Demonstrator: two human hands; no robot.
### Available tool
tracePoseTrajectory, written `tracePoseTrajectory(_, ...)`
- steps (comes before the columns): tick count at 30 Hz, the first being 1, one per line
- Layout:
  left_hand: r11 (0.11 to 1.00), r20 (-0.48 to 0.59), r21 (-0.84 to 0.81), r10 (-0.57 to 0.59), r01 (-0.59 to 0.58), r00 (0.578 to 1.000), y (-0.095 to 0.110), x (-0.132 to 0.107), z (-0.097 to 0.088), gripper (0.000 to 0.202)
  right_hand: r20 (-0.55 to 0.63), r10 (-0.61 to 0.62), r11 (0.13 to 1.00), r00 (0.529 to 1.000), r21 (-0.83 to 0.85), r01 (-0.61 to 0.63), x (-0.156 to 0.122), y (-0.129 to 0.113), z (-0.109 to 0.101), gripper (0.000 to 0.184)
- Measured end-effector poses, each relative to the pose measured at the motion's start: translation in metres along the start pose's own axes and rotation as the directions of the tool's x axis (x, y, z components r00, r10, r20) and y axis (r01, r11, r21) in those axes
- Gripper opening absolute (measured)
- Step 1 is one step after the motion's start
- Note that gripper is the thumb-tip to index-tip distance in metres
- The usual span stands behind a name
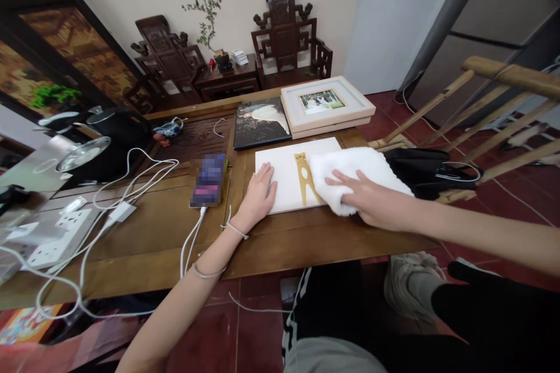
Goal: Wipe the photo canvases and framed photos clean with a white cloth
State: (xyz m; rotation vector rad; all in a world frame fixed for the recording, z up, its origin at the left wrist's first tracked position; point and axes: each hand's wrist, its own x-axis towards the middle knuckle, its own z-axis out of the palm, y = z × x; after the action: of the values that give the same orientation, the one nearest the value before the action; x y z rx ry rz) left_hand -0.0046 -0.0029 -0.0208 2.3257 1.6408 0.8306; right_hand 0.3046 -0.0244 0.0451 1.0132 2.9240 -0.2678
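Observation:
A white rectangular board (285, 180) lies flat near the front edge of the wooden table, with a tan, long-legged animal figure (301, 164) on its face. My left hand (259, 191) rests on the board's left side, fingers stretched out and holding nothing. On the right, my right hand (357, 193) presses a fluffy white cloth (365, 162) against the board, its thumb tucked into the folds. The cloth covers the board's right part and touches the figure's edge.
Behind the board lie a dark photo panel (261, 122) and a pale framed picture (328, 106). A phone (209, 180) with a white cable is to the left, near a power strip (61, 239) and a black kettle (116, 128). A bamboo chair (494, 70) stands at right.

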Motion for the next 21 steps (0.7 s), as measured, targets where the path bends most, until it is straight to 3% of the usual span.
tracePoseTrajectory(3, 1.000, 0.005, 0.010, -0.003, 0.003, 1.000, 0.001, 0.000, -0.001, 0.045, 0.017, -0.038, 0.999, 0.999, 0.004, 0.038, -0.011, -0.009, 0.004, 0.046)
tracePoseTrajectory(6, 1.000, 0.009, 0.016, -0.004, 0.004, 1.000, 0.002, 0.000, -0.001, 0.045, 0.045, -0.050, 0.998, 0.998, 0.031, 0.048, -0.004, 0.002, -0.002, 0.053)
tracePoseTrajectory(14, 1.000, 0.010, 0.006, 0.004, -0.004, 1.000, 0.000, 0.001, -0.001, 0.045, 0.065, 0.040, 0.999, 0.997, -0.039, -0.038, 0.062, 0.055, -0.035, 0.031)
tracePoseTrajectory(21, 1.000, 0.006, -0.016, 0.007, -0.007, 1.000, -0.001, 0.002, -0.001, 0.045, -0.060, 0.017, 0.999, 0.998, -0.038, -0.019, 0.093, 0.072, -0.050, 0.030)
